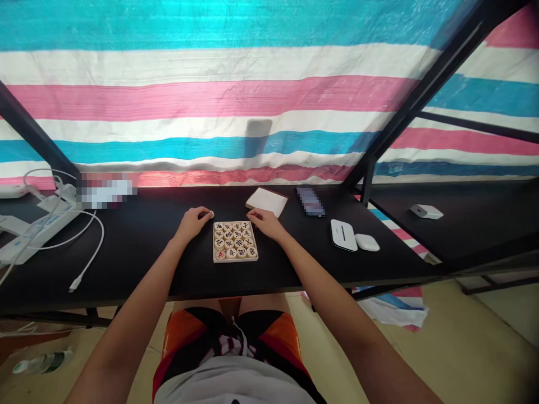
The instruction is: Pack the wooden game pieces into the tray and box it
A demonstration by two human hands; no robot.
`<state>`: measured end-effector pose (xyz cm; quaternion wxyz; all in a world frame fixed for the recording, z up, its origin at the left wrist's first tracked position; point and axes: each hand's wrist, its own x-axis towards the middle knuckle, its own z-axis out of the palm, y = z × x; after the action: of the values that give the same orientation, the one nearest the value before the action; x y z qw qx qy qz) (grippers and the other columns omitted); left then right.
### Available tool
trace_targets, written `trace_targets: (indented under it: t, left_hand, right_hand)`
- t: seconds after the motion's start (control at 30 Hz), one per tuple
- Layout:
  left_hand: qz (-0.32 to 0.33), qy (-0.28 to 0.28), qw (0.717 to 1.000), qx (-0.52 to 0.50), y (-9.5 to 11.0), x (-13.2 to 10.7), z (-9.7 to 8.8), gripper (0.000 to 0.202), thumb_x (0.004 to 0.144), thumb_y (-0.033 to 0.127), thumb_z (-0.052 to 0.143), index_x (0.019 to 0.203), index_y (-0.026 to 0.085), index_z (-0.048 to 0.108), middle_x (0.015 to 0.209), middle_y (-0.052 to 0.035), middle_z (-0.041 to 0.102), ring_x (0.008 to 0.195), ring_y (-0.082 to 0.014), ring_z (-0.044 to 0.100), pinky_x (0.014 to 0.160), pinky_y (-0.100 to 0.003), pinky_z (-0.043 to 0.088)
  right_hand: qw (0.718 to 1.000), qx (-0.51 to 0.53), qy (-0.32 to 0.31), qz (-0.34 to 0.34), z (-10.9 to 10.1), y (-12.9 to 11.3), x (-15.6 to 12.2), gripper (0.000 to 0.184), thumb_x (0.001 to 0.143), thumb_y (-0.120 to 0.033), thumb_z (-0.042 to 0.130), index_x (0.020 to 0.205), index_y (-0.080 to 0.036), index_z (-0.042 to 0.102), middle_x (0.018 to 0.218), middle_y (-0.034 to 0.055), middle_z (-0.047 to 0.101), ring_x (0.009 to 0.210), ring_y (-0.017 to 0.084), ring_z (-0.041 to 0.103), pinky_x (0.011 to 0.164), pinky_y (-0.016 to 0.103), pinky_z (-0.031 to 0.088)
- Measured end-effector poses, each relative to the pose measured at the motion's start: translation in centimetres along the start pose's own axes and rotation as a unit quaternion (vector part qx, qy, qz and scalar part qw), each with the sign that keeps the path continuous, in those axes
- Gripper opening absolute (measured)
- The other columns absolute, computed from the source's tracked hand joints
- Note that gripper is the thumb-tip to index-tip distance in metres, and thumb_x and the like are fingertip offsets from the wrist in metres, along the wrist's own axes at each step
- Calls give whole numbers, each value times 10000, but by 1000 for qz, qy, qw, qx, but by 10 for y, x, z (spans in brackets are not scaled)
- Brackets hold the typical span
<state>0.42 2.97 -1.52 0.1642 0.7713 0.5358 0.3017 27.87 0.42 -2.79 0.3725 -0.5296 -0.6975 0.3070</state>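
Observation:
A shallow white box [214,261] stands on the black table, filled with rows of round Chinese chess pieces [229,243]. Most of the pieces bear black characters; the one at the near left corner is red. Just beyond the box's far left corner, my left hand [194,222] pinches a single xiangqi piece [211,214] between its fingertips. My right hand [265,223] is at the far right corner of the box, thumb and fingers brought together; whatever may be between them is hidden. Behind it lies the white box lid [268,201], close to the fingers.
A phone [310,201], a white flat device [343,235] and a white rounded case [367,242] lie to the right. At left are a power strip [40,233] and a white cable [101,235]. A charger [426,211] sits on the far right table. Striped sheeting hangs behind.

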Motion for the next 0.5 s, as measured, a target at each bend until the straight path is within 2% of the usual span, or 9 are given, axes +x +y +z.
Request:
trace_targets:
  t: [0.1,0.23,0.3,0.37,0.5]
  left_hand:
    - [72,-19,997,24,-1,-7,5,293,899,344,472,1036,225,703,1078,-70,693,1032,-240,575,953,-389,417]
    - [61,-7,998,-9,10,-16,-1,385,906,315,443,1237,203,604,1147,-85,652,1045,-224,573,937,-377,438]
    - [57,-6,997,-52,16,-21,-8,365,896,361,464,1176,204,639,1113,-81,641,1011,-208,586,856,-322,477]
    - [72,-44,994,-67,22,-25,-12,329,863,423,514,1038,213,697,1067,-72,636,999,-210,589,820,-299,486]
    - [75,-120,989,-53,27,-30,-13,393,798,495,585,1074,232,681,1056,-63,625,989,-225,591,819,-309,491]
  right_hand:
    - [1000,1,-2,3,-1,-1,-1,234,816,-368,514,868,-191,658,790,30,684,627,149,593,641,296,497]
    - [1000,-4,-2,6,-1,-1,-3,239,802,-381,519,856,-193,657,761,27,670,657,162,596,651,299,493]
    - [1000,8,0,11,-1,-2,-4,238,795,-383,522,853,-193,652,766,25,671,641,157,592,652,301,493]
    - [1000,16,2,17,-1,-5,-7,235,791,-381,522,855,-191,647,774,24,674,619,149,585,658,304,495]
    - [1000,12,0,23,-3,-9,-9,243,791,-375,517,868,-183,644,798,37,686,619,149,589,663,307,491]
